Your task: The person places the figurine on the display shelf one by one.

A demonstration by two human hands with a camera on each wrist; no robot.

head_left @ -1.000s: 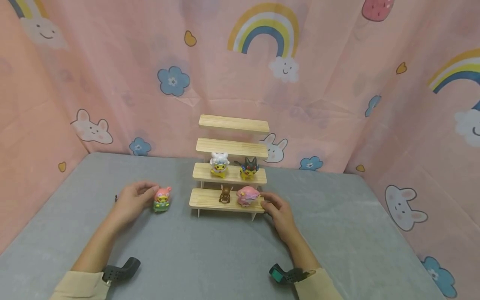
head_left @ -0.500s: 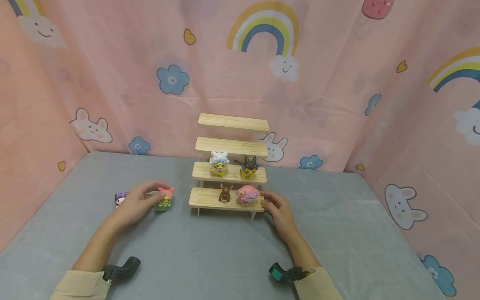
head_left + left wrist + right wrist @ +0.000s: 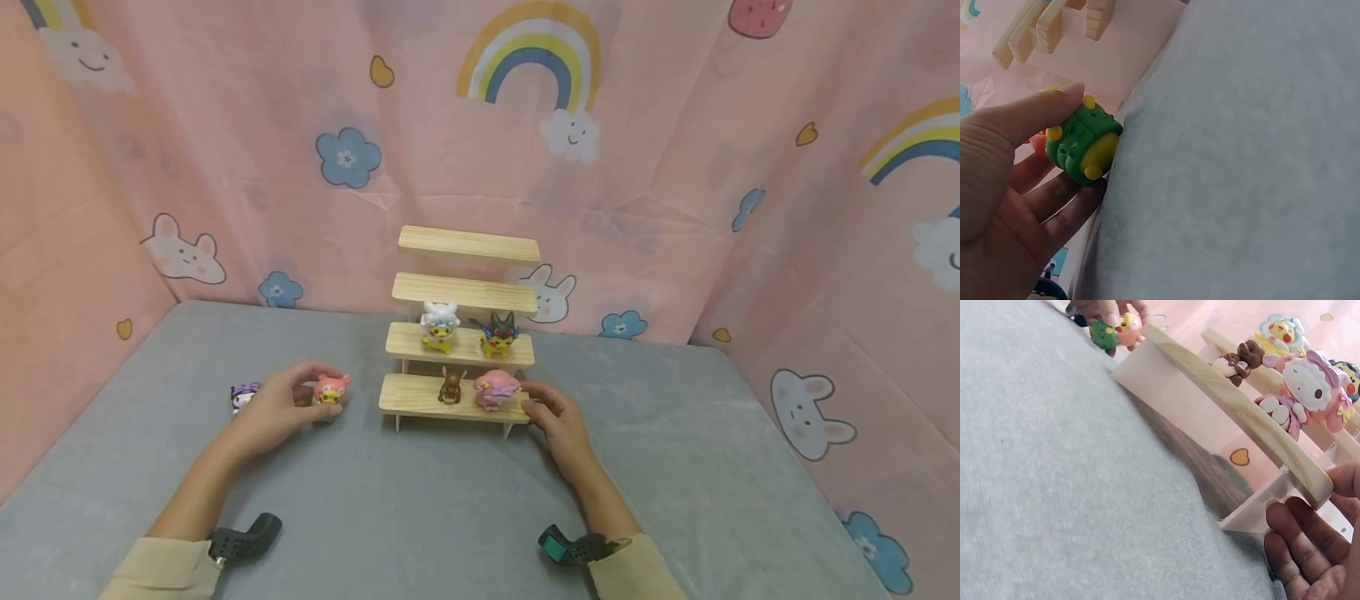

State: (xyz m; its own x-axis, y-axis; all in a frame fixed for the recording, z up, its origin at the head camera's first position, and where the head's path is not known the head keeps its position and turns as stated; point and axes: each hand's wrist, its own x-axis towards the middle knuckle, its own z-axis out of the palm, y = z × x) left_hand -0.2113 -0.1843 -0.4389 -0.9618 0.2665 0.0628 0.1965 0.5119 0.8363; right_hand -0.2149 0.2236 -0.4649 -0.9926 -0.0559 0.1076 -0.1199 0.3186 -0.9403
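Note:
In the head view my left hand (image 3: 279,408) grips a small figurine (image 3: 327,388) with a pink hood and yellow face, left of the shelf. The left wrist view shows the green, yellow-spotted lower part of this figurine (image 3: 1085,144), thumb on one side and fingers on the other, low by the cloth. My right hand (image 3: 561,429) grips the right end of the lowest step of a four-step wooden display shelf (image 3: 412,397). In the right wrist view the fingers (image 3: 1300,531) curl under the board's end (image 3: 1313,484), beside its clear support.
A brown figurine (image 3: 450,387) and a pink one (image 3: 496,389) stand on the lowest step. One step up are a white-hooded figurine (image 3: 438,327) and a dark-hooded one (image 3: 498,334). A purple-and-white figurine (image 3: 243,397) sits behind my left hand on the grey cloth (image 3: 420,517).
My left hand has moved slightly right and closed around the pink-hooded figurine, which has turned and tilted. The purple-and-white figurine has come into sight behind it. My right hand stays put.

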